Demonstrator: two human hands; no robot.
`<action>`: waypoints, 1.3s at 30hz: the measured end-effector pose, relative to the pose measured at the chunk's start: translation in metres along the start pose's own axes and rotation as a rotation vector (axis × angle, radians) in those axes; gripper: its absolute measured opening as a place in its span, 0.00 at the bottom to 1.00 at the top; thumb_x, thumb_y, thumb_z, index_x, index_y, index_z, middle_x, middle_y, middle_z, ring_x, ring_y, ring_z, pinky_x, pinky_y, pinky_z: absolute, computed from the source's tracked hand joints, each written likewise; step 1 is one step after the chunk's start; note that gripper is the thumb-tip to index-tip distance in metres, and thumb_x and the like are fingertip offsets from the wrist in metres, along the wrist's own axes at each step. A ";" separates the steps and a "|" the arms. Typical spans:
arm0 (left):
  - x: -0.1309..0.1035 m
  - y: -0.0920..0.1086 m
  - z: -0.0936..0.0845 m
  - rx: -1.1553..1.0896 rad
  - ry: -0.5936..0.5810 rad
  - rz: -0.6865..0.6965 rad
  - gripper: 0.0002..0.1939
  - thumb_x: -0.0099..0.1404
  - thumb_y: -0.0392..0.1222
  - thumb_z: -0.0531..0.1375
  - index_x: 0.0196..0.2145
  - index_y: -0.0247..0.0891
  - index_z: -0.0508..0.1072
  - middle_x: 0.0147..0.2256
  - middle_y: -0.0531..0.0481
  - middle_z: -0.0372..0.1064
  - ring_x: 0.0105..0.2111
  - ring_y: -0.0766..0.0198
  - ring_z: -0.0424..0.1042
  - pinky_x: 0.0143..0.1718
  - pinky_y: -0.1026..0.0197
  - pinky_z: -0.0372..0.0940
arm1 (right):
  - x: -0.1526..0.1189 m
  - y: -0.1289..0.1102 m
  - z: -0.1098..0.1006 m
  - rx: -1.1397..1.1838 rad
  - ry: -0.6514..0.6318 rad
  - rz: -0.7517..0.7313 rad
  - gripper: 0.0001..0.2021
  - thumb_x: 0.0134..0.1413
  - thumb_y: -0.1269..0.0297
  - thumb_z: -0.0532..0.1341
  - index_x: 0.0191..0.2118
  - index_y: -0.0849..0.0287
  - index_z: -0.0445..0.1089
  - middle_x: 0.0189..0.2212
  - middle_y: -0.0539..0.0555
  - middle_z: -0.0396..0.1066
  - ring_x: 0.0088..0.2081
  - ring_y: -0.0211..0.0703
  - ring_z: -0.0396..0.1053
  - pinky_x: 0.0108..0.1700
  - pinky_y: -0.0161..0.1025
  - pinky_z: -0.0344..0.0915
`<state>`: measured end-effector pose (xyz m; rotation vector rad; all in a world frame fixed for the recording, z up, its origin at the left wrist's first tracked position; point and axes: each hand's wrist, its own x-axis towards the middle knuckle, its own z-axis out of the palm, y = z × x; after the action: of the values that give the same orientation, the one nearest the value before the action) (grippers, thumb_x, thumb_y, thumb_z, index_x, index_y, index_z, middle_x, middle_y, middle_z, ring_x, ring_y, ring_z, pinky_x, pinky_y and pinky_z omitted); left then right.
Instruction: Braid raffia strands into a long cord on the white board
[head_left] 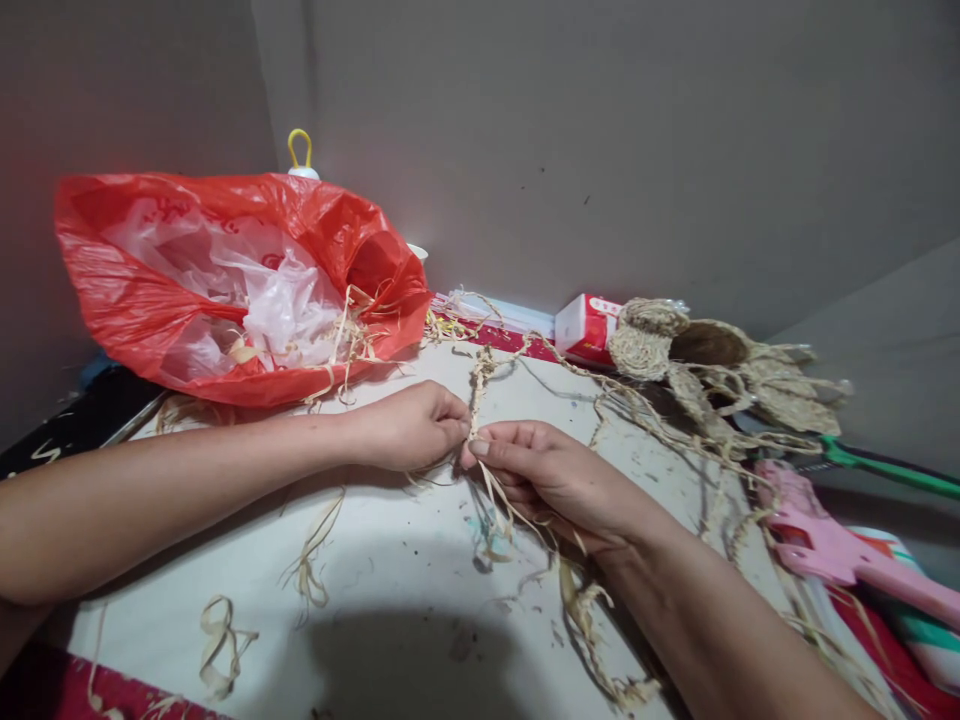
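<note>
Between my two hands runs a braided straw cord (480,390), pale tan, its upper end lying on the white board. My left hand (420,425) is closed at the cord's left side, the fingers curled in. From the right, my right hand (544,470) pinches the lower end of the braid between thumb and forefinger. Loose straw strands (499,490) hang below that pinch. A further braided piece (589,640) lies under my right wrist. What my left fingertips grip is partly hidden, but strands show beneath them.
A red plastic bag (247,385) holding white plastic and straw stands at the back left. Woven straw pieces (712,365) lie at the back right beside a red-and-white box (585,325). A pink glue gun (817,530) rests on the right. Straw scraps (221,645) lie on the white board (360,600).
</note>
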<state>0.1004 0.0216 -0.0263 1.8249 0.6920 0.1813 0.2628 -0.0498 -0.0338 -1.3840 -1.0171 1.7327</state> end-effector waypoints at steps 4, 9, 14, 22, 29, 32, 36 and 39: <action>-0.001 0.002 -0.002 0.122 -0.008 0.012 0.11 0.61 0.36 0.50 0.26 0.35 0.71 0.16 0.58 0.54 0.16 0.71 0.52 0.18 0.68 0.48 | 0.000 0.003 -0.004 -0.139 -0.004 0.016 0.16 0.46 0.52 0.66 0.29 0.62 0.71 0.10 0.39 0.49 0.13 0.28 0.39 0.14 0.28 0.34; -0.001 0.003 -0.002 0.216 -0.001 0.031 0.11 0.60 0.34 0.51 0.25 0.34 0.72 0.17 0.57 0.57 0.18 0.71 0.54 0.21 0.68 0.50 | 0.000 0.005 -0.004 -0.248 0.009 -0.031 0.14 0.48 0.54 0.64 0.28 0.62 0.70 0.12 0.40 0.50 0.15 0.29 0.41 0.16 0.29 0.38; 0.003 -0.001 0.000 0.020 -0.065 -0.100 0.12 0.61 0.40 0.51 0.27 0.33 0.72 0.16 0.58 0.53 0.15 0.72 0.47 0.17 0.67 0.44 | -0.002 0.007 -0.003 -0.374 0.053 -0.067 0.12 0.52 0.56 0.61 0.28 0.61 0.69 0.14 0.42 0.52 0.15 0.30 0.43 0.16 0.30 0.40; 0.002 -0.002 0.008 -0.215 0.019 -0.130 0.10 0.57 0.39 0.54 0.20 0.36 0.64 0.14 0.59 0.51 0.14 0.73 0.45 0.16 0.67 0.41 | -0.011 -0.006 0.001 -0.652 0.137 -0.199 0.15 0.54 0.57 0.57 0.21 0.59 0.64 0.17 0.46 0.54 0.19 0.34 0.49 0.19 0.31 0.48; 0.001 -0.004 0.011 -0.118 0.068 -0.056 0.11 0.59 0.40 0.55 0.20 0.36 0.61 0.16 0.59 0.52 0.16 0.73 0.47 0.17 0.68 0.43 | -0.017 -0.014 -0.002 -0.731 0.216 -0.200 0.14 0.51 0.61 0.57 0.18 0.58 0.60 0.16 0.47 0.56 0.20 0.36 0.51 0.21 0.33 0.49; 0.001 -0.004 0.014 -0.154 0.097 -0.036 0.12 0.60 0.39 0.54 0.20 0.36 0.61 0.15 0.60 0.50 0.16 0.74 0.46 0.17 0.67 0.42 | -0.017 -0.011 0.004 -0.630 0.203 -0.131 0.14 0.54 0.58 0.54 0.21 0.57 0.61 0.15 0.46 0.53 0.17 0.34 0.49 0.19 0.33 0.47; -0.001 -0.001 0.018 -0.335 0.119 -0.056 0.12 0.60 0.36 0.54 0.19 0.36 0.63 0.14 0.60 0.51 0.15 0.74 0.46 0.17 0.66 0.40 | -0.017 -0.004 0.020 -0.725 0.233 -0.228 0.13 0.56 0.62 0.51 0.22 0.57 0.61 0.16 0.48 0.58 0.19 0.36 0.54 0.21 0.34 0.50; -0.002 -0.001 0.021 -0.488 0.123 -0.098 0.13 0.59 0.34 0.54 0.18 0.36 0.61 0.12 0.61 0.49 0.13 0.75 0.45 0.16 0.66 0.39 | -0.020 0.001 0.031 -1.009 0.312 -0.291 0.13 0.58 0.66 0.49 0.26 0.58 0.66 0.22 0.54 0.70 0.24 0.42 0.63 0.26 0.37 0.53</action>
<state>0.1080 0.0039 -0.0346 1.3188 0.7461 0.3665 0.2362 -0.0728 -0.0216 -1.8694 -1.9032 0.7174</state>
